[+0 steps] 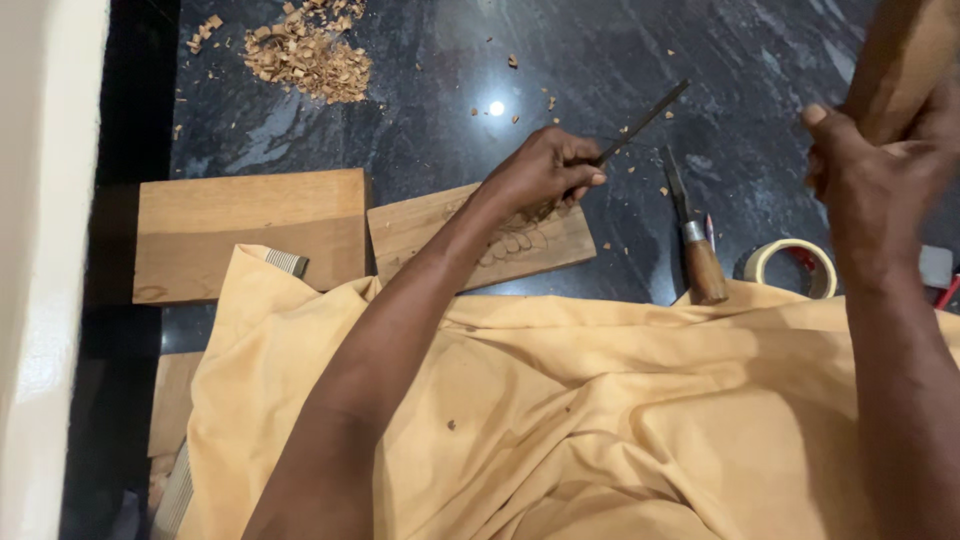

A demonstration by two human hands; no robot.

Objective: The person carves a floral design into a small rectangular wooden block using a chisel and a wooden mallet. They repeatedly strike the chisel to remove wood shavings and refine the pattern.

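Observation:
My left hand [545, 170] grips a thin dark metal chisel [645, 118] that slants up to the right, above a small wooden plank [420, 228] with curved carved lines [510, 243] on it. My right hand [875, 175] is raised at the right edge and grips a thick wooden mallet [900, 55], whose upper part runs out of the frame. A yellow cloth [560, 420] covers my lap below both arms.
A larger plain plank [250, 232] lies to the left of the carved one. A wooden-handled chisel [693, 235] and a roll of tape [790, 265] rest on the dark stone floor [440, 80]. A heap of wood chips [305, 55] lies at the top left. A pale wall [45, 270] borders the left.

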